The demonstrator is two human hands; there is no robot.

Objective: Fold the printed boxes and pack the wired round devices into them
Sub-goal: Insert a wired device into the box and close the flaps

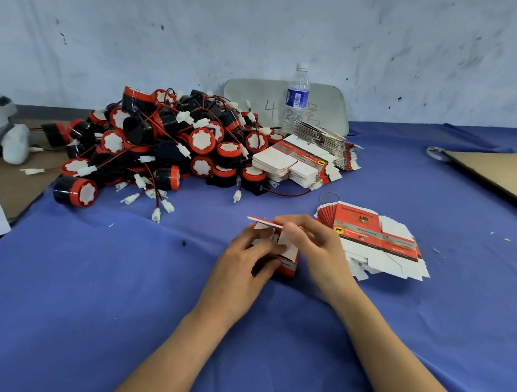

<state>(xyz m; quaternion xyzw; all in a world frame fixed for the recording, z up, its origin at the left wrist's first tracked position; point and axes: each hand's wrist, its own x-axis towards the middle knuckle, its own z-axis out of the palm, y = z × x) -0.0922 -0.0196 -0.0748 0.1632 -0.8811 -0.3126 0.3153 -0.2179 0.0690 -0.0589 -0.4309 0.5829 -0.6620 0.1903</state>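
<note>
Printed box (289, 265), half-erected, centre of counter (127, 279) toward its near edge: left hand (242, 261) fingers grip one side to brace it, right hand (314, 243) fingers pinch the flap, likely for tucking; flat blanks (377, 241) just beside.

The pile of wired devices (164, 143) lies on the table (97, 277), left of centre toward the rear. Touching its right side are stacks of flat boxes (300, 165). A bottle (296, 99) stands behind them, and a panel (247, 96) stands against the wall behind the bottle. At centre front, the left hand (245, 258) and right hand (314, 240) hold a box (286, 263) on the table. A fan of flat boxes (377, 241) lies just right of the right hand. A cardboard sheet (498, 175) lies at far right.
</note>
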